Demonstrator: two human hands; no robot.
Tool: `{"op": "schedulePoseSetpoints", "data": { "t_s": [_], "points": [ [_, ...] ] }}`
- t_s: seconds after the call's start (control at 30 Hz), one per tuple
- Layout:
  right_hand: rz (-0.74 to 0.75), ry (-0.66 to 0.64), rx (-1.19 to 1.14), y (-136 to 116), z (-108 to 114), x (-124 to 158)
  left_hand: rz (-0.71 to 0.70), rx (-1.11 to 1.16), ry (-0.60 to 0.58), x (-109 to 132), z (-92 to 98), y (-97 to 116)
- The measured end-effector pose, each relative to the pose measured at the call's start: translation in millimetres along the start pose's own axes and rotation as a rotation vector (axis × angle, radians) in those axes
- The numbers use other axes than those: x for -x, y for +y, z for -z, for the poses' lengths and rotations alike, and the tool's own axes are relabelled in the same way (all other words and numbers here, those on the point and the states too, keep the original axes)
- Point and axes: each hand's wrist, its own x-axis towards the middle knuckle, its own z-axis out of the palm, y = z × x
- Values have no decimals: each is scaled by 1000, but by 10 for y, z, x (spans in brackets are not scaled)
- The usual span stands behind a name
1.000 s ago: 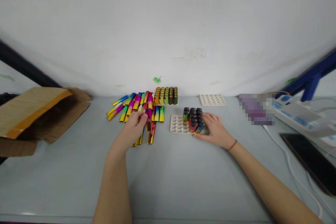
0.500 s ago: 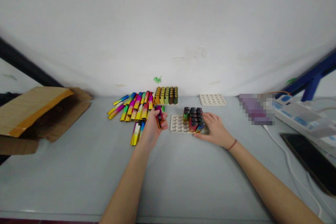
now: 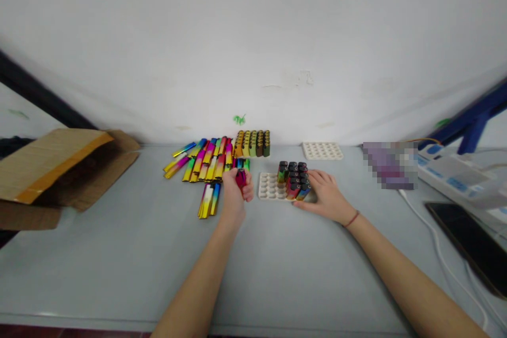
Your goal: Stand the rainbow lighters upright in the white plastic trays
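My left hand is closed around a rainbow-coloured lighter, held upright just left of a white holed tray. Several lighters stand in the tray's right half. On the tray's right side rests my right hand, fingers laid against the tray and the lighters. A spread of loose rainbow lighters lies on the grey table behind and left of my left hand. Two more loose lighters lie nearer me.
A block of standing yellow-green lighters and an empty white tray sit by the wall. An open cardboard box lies far left. At the right are a power strip, a white cable and a dark phone.
My left hand picked one lighter out of the loose spread and carried it right, toward the tray. It now holds it more upright. My right hand stayed on the tray.
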Motion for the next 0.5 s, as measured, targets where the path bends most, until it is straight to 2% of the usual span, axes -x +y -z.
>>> {"op": "schedulePoseSetpoints", "data": {
  "t_s": [0.5],
  "points": [
    [3, -3, 9, -2, 10, -1, 3, 67, 51, 27, -37, -24]
  ]
}}
